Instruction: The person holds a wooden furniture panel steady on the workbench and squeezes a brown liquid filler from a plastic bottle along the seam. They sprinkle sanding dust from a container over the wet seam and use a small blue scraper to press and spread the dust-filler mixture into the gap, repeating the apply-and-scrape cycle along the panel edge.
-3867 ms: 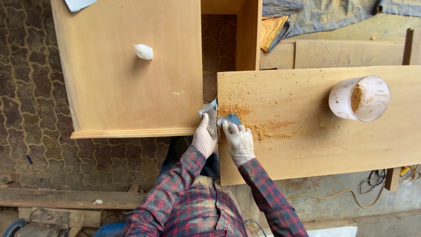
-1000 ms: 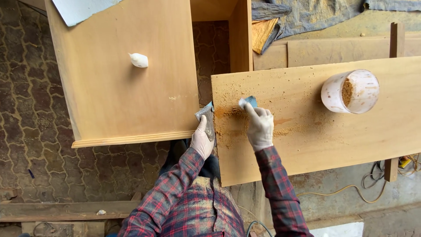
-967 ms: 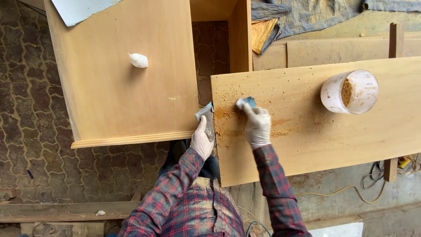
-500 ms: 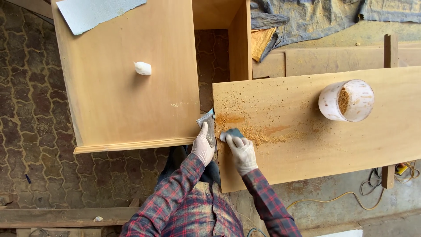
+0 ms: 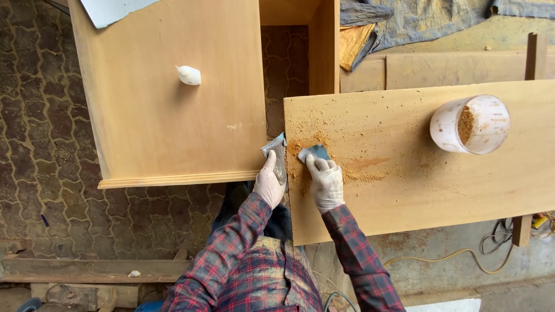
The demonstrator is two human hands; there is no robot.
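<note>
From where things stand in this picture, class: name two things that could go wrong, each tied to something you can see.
1. The right hand scrapes sawdust filler near the board edge; some may fall off.
2. The open plastic tub could be knocked over by a wide sweep, spilling its sawdust.

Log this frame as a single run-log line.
left hand: holds scraper at board edge | right hand: presses second scraper into sawdust | tub: upright on board, apart from hands

Both gloved hands — left (image 5: 269, 184), right (image 5: 326, 184) — closed, arms extended forward
</note>
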